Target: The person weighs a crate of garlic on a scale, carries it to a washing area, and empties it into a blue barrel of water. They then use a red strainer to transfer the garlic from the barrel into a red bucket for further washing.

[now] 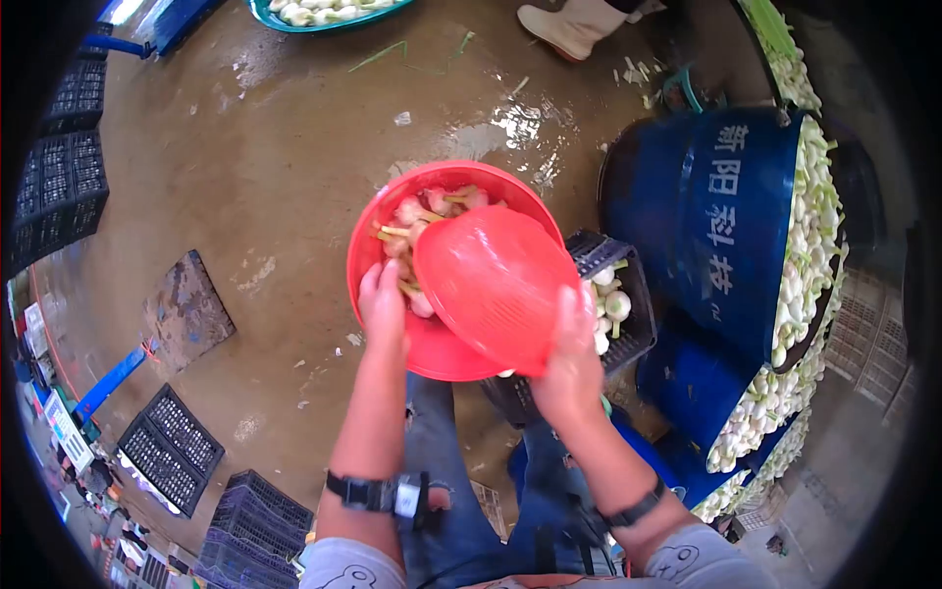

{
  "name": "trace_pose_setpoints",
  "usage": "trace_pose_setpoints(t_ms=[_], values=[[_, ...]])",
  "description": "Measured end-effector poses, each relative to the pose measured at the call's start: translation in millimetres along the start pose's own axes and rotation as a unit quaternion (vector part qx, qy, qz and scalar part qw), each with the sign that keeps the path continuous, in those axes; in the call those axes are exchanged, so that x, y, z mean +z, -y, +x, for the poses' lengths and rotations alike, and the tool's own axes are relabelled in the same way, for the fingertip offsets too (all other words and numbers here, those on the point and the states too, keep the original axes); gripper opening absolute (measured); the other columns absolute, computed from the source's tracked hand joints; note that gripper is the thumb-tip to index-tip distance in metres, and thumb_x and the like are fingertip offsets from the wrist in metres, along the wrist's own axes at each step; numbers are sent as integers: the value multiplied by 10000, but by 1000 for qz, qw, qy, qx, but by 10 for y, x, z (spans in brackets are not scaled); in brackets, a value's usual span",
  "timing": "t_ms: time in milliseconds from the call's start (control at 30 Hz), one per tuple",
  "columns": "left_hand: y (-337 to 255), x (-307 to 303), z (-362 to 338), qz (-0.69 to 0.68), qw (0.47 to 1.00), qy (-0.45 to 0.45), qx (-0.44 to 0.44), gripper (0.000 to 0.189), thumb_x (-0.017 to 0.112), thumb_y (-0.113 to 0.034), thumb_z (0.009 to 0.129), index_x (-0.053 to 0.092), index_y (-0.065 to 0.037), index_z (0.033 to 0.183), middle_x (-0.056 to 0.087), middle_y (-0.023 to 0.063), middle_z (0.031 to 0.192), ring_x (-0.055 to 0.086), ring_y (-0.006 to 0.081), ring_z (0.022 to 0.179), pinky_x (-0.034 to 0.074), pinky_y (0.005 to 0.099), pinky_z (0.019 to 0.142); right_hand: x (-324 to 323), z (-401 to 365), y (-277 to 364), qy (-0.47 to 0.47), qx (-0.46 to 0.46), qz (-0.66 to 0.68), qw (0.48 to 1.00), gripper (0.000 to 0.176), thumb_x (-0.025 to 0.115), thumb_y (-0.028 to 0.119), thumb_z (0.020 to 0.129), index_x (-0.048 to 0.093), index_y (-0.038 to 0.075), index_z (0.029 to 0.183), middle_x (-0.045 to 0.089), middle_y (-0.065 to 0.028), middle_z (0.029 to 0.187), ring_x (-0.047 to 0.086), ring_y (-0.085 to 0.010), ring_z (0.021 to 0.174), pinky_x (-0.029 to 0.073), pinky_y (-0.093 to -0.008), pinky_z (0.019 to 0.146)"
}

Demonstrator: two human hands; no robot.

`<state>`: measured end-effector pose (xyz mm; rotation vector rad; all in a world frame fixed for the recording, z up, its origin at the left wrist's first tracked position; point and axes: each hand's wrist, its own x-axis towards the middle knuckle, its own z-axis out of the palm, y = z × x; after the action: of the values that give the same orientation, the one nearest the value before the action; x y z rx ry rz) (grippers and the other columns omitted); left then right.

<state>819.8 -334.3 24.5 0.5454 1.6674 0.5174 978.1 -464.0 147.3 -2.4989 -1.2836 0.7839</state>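
With left hand point(383, 299) hooked over the rim of the red basin point(432, 358) and right hand point(569, 368) clasping the tilted colander point(491, 280), may spill garlic bulbs point(422, 211) onto the wet floor point(275, 147).

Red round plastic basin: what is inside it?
White bulbs with green stalks show in the basin at its far left. The tilted red perforated plastic bowl covers the rest.

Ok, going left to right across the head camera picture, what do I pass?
Black crates, floor mat, left hand on the red basin, red strainer, right hand, crate of bulbs, blue barrel, heap of bulbs.
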Motion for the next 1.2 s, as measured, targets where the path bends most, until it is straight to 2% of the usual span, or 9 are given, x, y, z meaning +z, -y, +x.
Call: trace_pose_setpoints(t_ms=[233,333,367,533,633,700,800,900,1200], values=[[402,250,997,-117,988,16,-103,594,412,-421,918,339,9,1321,483,114,1258,496,210,1117,407,328,920,1309,776,48,-13,-37,-178,983,705,533,46,731,292,252,1361,182,-245,1416,379,-467,1160,503,-473,757],[545,302,1212,155,976,-57,-146,566,366,-481,898,497,-36,1223,569,107,1185,543,251,1080,402,348,913,1581,1058,-25,39,-7,-244,969,799,561,67,718,202,288,1396,161,-228,1432,435,-462,1116,513,-466,745],[820,362,1367,130,988,-79,-32,641,369,-552,865,506,-33,1217,550,140,1205,518,267,1118,395,349,920,1544,1198,30,127,58,-237,961,829,561,78,730,138,300,1407,145,-222,1440,465,-449,1097,509,-459,765],[940,350,1604,86,990,-65,-96,691,406,-604,843,443,-79,1290,508,132,1244,505,243,1105,425,339,882,1772,1761,-325,261,241,-155,922,887,529,153,783,-87,237,1416,237,-222,1417,559,-331,1050,466,-381,880],[921,333,1583,56,989,-25,-133,677,432,-592,833,451,-86,1282,514,129,1236,510,240,1098,431,341,879,1954,1818,-769,219,182,-34,958,776,541,144,774,114,138,1421,460,-212,1269,584,-272,1001,460,-365,869],[921,323,1572,38,986,1,-160,667,449,-584,827,456,-90,1276,517,126,1230,514,238,1094,435,342,876,1998,1972,-896,390,311,80,863,731,620,215,730,271,168,1371,593,-151,1046,587,-249,911,480,-395,751],[888,316,1547,11,980,47,-192,654,474,-571,817,465,-97,1268,523,123,1222,520,235,1087,441,344,873,1917,1809,-1073,284,340,367,818,406,574,172,741,527,109,1140,622,-87,826,591,-210,750,475,-362,606],[869,308,1533,-15,970,97,-222,642,500,-559,808,473,-104,1259,529,119,1214,526,232,1080,447,345,869,1626,1955,-602,369,340,223,836,199,535,150,761,612,83,932,613,-67,813,587,-193,687,465,-347,550],[922,199,1571,44,933,157,-320,625,591,-522,758,525,-117,1230,521,87,1216,499,200,1071,403,342,885,1385,1769,-728,523,293,70,798,239,495,177,784,593,58,966,623,-102,821,593,-223,674,486,-356,553]])
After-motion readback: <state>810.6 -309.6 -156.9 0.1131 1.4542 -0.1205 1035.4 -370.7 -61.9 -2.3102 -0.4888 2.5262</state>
